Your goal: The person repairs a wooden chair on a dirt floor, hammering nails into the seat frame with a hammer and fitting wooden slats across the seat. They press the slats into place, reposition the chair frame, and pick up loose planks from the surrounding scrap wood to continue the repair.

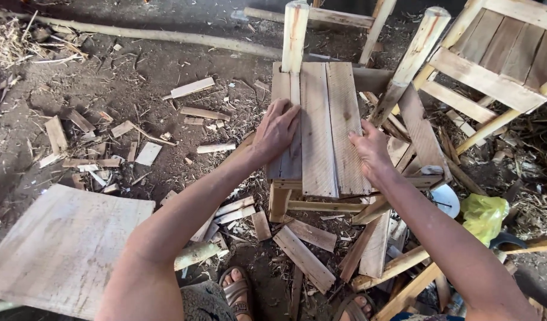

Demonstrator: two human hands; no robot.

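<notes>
Head view: left hand (276, 129) lies flat, fingers spread, palm down on the left slat of a small unfinished wooden chair seat made of three pale planks (318, 128); grip open, nothing clasped. Right hand (371, 148) rests at the seat's right edge, fingers curled loosely against the right slat; closed around it or only pressing, cannot tell. The seat sits on rough round pale-wood legs (295, 35), upside-down-looking frame, in the middle of the dirt floor (136, 71). Second similar slatted wooden chair (499, 53) just beside it, upper right. Large flat pale plywood board (59, 244) lower left. Offcut wood scraps (309, 258) litter the ground. Yellow plastic bag (483, 215) at right. Sandalled feet (237, 291) at bottom.
</notes>
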